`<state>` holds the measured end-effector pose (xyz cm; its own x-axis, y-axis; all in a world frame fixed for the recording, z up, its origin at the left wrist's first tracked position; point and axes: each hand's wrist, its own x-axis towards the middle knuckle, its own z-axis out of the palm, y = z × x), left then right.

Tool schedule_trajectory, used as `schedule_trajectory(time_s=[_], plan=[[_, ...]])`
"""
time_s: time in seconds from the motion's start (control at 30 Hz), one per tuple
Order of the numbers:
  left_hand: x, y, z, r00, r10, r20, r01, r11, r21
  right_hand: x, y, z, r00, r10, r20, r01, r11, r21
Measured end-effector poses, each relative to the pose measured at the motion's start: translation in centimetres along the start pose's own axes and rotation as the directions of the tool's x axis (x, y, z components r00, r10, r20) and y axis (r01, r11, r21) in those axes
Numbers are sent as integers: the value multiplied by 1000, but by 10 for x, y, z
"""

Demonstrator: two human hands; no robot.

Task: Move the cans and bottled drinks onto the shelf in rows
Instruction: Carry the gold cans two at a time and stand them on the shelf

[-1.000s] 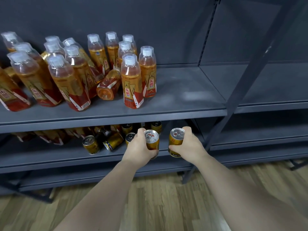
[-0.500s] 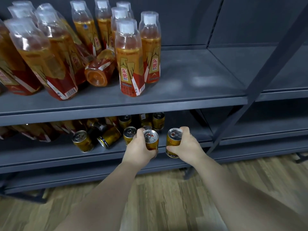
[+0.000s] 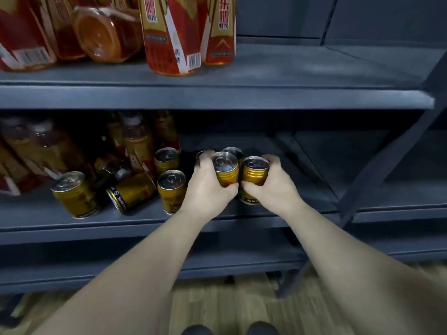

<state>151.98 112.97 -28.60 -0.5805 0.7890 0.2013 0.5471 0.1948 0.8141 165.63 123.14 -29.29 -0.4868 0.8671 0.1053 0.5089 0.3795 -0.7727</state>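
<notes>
Grey metal shelving [image 3: 217,96] fills my view; at the front of its lower shelf [image 3: 309,189] my left hand [image 3: 208,189] grips one gold can [image 3: 226,171] and my right hand [image 3: 273,187] grips a second can [image 3: 255,174], both upright, side by side and touching. Left of them on that shelf stand loose cans [image 3: 171,193], plus a tipped can [image 3: 131,192], with bottles [image 3: 139,143] behind.
</notes>
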Motion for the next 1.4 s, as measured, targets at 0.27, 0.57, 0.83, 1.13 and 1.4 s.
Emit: schedule_trajectory(time_s=[0.27, 0.57, 0.83, 1.13, 1.4], plan=[[3, -29, 16, 991, 103, -87, -105, 994, -30, 13, 29, 26, 984, -156, -85, 156, 988, -7], [4, -47, 32, 985, 108, -136, -115, 992, -51, 20, 37, 30, 954, -274, -120, 272, 962, -32], [7, -52, 39, 988, 100, -114, -111, 989, -100, 28, 42, 34, 943, -317, -101, 315, 949, -30], [13, -60, 38, 982, 104, -156, -121, 987, -103, 38, 48, 35, 941, -313, -130, 313, 950, -18], [17, -57, 38, 982, 122, -146, -137, 986, -93, 39, 48, 34, 944, -311, -111, 310, 950, -26]])
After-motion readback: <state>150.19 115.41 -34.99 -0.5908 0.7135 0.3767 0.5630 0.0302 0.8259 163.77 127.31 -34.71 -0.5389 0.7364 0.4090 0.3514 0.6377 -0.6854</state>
